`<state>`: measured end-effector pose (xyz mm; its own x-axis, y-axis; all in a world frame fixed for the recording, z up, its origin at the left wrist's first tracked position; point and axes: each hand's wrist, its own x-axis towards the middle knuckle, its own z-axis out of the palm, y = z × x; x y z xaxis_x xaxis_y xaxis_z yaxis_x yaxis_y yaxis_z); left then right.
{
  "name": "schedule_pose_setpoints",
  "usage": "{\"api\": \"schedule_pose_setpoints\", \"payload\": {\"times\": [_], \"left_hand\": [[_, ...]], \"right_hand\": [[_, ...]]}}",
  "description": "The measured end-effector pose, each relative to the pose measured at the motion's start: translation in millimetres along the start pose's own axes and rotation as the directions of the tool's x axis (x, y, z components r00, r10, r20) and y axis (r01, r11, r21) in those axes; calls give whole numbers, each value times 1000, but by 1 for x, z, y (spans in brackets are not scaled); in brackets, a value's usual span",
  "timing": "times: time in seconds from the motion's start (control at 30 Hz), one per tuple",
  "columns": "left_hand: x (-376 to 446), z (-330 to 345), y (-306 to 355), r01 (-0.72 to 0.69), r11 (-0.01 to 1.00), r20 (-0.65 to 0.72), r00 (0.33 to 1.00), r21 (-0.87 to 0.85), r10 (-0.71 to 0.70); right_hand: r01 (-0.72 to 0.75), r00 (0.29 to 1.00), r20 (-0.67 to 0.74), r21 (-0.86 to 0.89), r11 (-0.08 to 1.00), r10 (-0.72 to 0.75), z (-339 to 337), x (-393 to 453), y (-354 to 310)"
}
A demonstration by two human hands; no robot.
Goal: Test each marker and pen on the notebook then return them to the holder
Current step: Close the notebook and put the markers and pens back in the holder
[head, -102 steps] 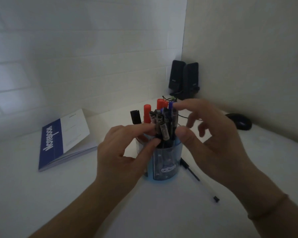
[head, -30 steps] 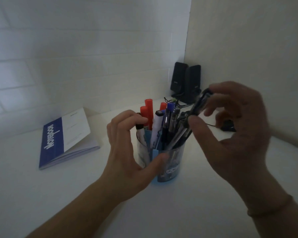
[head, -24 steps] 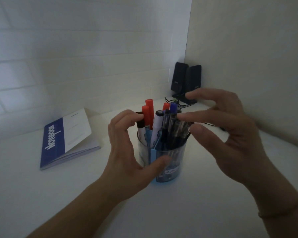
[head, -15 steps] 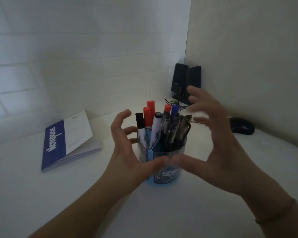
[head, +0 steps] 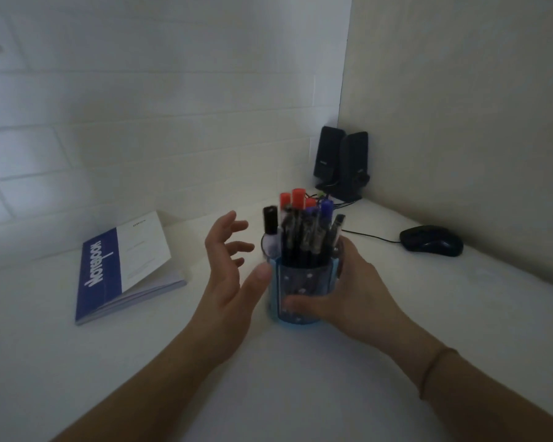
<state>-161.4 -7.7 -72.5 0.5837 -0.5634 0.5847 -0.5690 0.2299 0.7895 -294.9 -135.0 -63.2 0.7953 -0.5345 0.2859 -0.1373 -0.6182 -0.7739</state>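
Honestly this looks close to wrapped up, judging by how things sit: every pen and marker I can spot stands in the blue holder (head: 302,291), nothing is loose on the tabletop (head: 428,314), and the notebook (head: 125,266) lies closed, off to the far side of the left hand (head: 229,282), well apart from it. The right hand (head: 348,291) has its grip wrapped around the holder's side, thumb across the front near the base, fingers curled round the back. The left hand's grip is spread, fingers loose, holding nothing, thumb tip just beside the holder's rim; can't tell if it touches. Whether all were actually tested I can't say, the notebook shows no open page. Counting: one holder, one notebook, three red-capped markers (head: 297,197), one black-capped marker (head: 270,224), one purple-capped one (head: 326,208), plus a bundle of dark pens (head: 310,240) too crammed and blurry to count. Beyond the grip: two speakers (head: 342,161) and one mouse (head: 431,240).
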Motion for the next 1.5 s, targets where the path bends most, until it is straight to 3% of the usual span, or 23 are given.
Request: {"api": "schedule_pose_setpoints", "payload": {"times": [0.07, 0.2, 0.47, 0.6, 0.7, 0.73, 0.8, 0.87, 0.97, 1.07, 1.17, 1.33, 1.5], "left_hand": [[-7, -3, 6, 25, 999, 98, 995, 28, -28], [-11, -5, 11, 25, 995, 150, 988, 96, -39], [-9, -6, 8, 61, 989, 145, 986, 135, -81], [-1, -14, 5, 86, 991, 175, 979, 100, -102], [7, -25, -2, 158, 987, 293, 946, -36, -140], [7, -26, -4, 142, 990, 284, 950, -22, -130], [4, -24, -6, 30, 986, 200, 978, 167, -63], [2, -22, -5, -46, 948, 137, 991, 314, 2], [0, -25, -1, 66, 975, 145, 985, 213, -98], [0, -23, 0, 220, 971, 236, 943, 94, -236], [-3, -16, -2, 212, 964, 243, 938, 160, -247], [9, -13, -10, 205, 918, 63, 969, 341, -239], [55, 2, -36, 349, 906, -78, 937, 240, -340]], "right_hand": [[-6, 1000, -10, 7, 1000, 6, -1, 1, -3], [-16, 1000, 4, 3, 1000, 16, 0, 3, -3], [24, 1000, 6, 38, 999, -24, 0, 2, -3], [29, 983, 175, 120, 992, -50, -10, 0, 12], [-13, 987, 162, 175, 985, -16, -18, 2, 20], [-20, 991, 133, 139, 990, 1, -18, 2, 21], [-8, 996, 85, -2, 1000, 8, -15, 1, 18], [-10, 997, 74, -22, 1000, 11, -12, -1, 13], [-44, 998, 43, 130, 991, 39, -14, 1, 13], [-63, 992, 121, 269, 961, 32, -18, 0, 17], [-50, 994, 108, 199, 979, 29, -13, -3, 16], [-63, 995, 81, 37, 997, 60, 0, 22, 10], [-48, 999, 3, 39, 998, 48, 33, 100, 13]]}}
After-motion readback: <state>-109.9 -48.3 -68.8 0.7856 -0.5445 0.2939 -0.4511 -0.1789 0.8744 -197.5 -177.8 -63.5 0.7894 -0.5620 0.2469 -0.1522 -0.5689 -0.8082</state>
